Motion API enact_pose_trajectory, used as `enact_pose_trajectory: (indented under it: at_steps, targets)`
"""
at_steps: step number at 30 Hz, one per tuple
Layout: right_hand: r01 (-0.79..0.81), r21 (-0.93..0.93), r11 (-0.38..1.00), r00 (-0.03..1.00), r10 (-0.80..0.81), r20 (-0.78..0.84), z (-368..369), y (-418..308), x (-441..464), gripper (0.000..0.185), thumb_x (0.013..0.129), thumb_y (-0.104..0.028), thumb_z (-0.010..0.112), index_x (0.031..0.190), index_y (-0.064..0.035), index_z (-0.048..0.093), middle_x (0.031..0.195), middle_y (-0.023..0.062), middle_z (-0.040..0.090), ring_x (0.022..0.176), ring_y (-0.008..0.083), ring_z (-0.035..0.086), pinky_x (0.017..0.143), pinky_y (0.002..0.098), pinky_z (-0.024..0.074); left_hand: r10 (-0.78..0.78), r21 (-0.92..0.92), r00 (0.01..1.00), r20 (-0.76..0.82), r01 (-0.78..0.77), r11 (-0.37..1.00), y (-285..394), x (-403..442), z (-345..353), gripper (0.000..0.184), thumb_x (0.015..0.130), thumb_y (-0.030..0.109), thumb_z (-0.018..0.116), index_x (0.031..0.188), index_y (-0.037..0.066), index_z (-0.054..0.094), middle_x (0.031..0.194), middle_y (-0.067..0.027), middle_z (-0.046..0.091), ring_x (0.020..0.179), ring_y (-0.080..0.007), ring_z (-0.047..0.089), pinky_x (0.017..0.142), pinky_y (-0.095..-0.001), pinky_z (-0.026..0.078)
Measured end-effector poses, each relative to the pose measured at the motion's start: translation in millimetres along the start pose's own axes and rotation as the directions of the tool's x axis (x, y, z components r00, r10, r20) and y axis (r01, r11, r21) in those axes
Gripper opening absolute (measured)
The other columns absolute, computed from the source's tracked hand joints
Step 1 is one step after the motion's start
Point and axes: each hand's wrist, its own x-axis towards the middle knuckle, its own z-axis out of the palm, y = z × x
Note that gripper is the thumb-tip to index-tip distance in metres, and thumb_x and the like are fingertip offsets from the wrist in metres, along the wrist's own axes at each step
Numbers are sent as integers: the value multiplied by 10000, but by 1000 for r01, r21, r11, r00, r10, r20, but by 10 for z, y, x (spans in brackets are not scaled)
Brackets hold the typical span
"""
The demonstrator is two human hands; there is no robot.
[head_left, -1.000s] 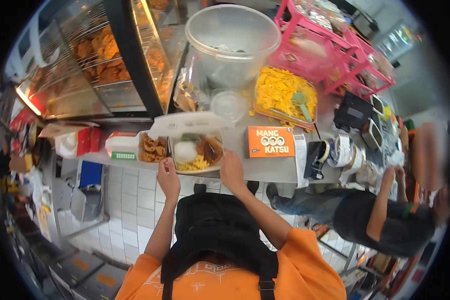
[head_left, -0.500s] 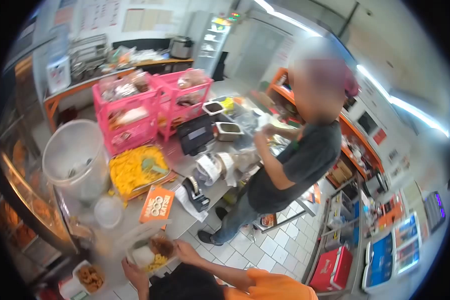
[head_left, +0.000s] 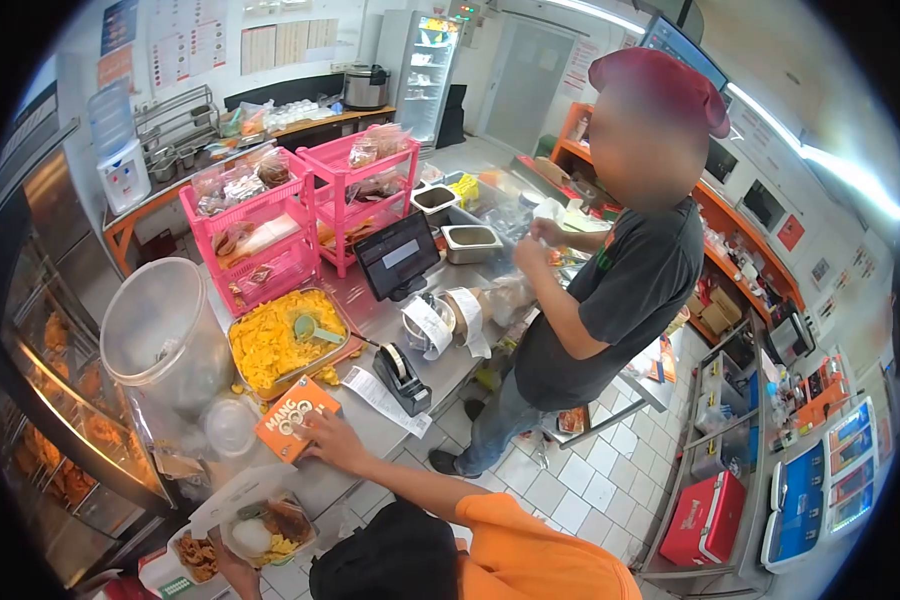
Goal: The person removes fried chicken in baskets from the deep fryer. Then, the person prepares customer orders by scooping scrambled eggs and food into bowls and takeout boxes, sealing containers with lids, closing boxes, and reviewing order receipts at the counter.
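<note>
My left hand (head_left: pixel 237 573) grips the side of an open takeaway box (head_left: pixel 208 518) at the lower left. Inside it are a mound of white rice (head_left: pixel 251 537), yellow scrambled-looking food (head_left: pixel 282 547) and a brown piece of food (head_left: pixel 287 514). Over the right side of a closed orange printed box (head_left: pixel 288 415) on the counter, my right hand (head_left: pixel 332 441) has its fingers curled. My left thumb and fingers are partly hidden. Fried brown pieces fill another white box (head_left: pixel 198 556) beside the open one.
A tray of yellow food (head_left: pixel 270 350), a clear bucket (head_left: pixel 155 330), a tape dispenser (head_left: pixel 400 380) and a tablet (head_left: pixel 398 255) stand on the counter. A co-worker (head_left: pixel 620 290) in a dark shirt stands at its right side. A glass display case (head_left: pixel 60 420) borders the left.
My right hand has left the open takeaway box and reached up to the orange box. The open box has shifted left and down in view, with my left hand still on it.
</note>
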Motion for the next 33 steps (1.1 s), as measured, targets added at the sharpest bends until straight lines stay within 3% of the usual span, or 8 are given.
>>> enact_pose_trajectory:
  at_steps: [7,16,18,20,24,26,29,33]
  targets:
    - [-139,362,922,952,225,-206,166,44,-156,371,856,-72,611,1225,-33,602,1168,170,596,1148,347,552,1028,434,425,210,512,971,-111,-125,850,-562,-155,306,362,855,157,633,1183,5,625,1096,-182,657,1016,-326,620,918,-417,468]
    - [-532,342,774,847,491,204,-185,-55,-680,384,949,-225,608,1230,36,589,1029,209,685,947,344,676,850,419,520,-369,62,929,-14,370,927,357,-12,893,381,934,174,566,1283,23,547,1085,-239,648,1041,-402,616,932,-451,468]
    - [-519,368,772,838,544,41,-465,-236,-488,414,911,-181,648,1271,7,564,1035,206,668,920,349,670,848,424,518,214,356,880,-424,-56,933,609,147,925,452,917,171,606,1345,59,514,1021,-227,666,1014,-374,634,984,-461,433]
    - [-182,168,969,906,232,-354,-624,-419,-177,386,888,-137,653,1245,-17,568,1034,192,651,877,374,644,820,447,515,444,582,857,-263,-227,781,1030,414,833,402,910,155,625,1295,73,547,936,-203,680,954,-382,640,1007,-476,405]
    - [-61,15,998,956,63,-287,-482,-264,-128,310,907,-100,597,1209,-40,568,1042,188,645,873,402,624,778,481,502,380,452,924,-39,-323,832,890,491,862,327,925,146,615,1240,76,561,902,-195,683,942,-418,637,934,-475,455]
    - [-238,-50,970,970,240,38,-492,-237,-461,229,965,-90,483,1177,-8,509,1035,256,630,894,458,624,768,543,490,-97,415,994,48,69,907,940,236,826,226,963,146,574,1175,68,567,985,-218,682,982,-460,610,846,-484,492]
    - [-443,164,881,868,377,322,-251,-307,-958,206,975,-87,451,1131,35,395,1357,301,526,1024,498,597,856,544,481,-155,206,986,61,140,969,654,-152,1002,296,989,143,536,1275,64,541,1133,-238,666,1070,-447,617,851,-465,520]
    - [-247,480,842,967,242,73,-120,-345,-933,308,969,-100,486,1236,31,405,1503,308,360,1214,491,520,983,494,447,24,61,995,102,-30,998,464,-229,1072,512,978,83,467,1483,100,385,1320,-248,591,1220,-392,584,1025,-412,462]
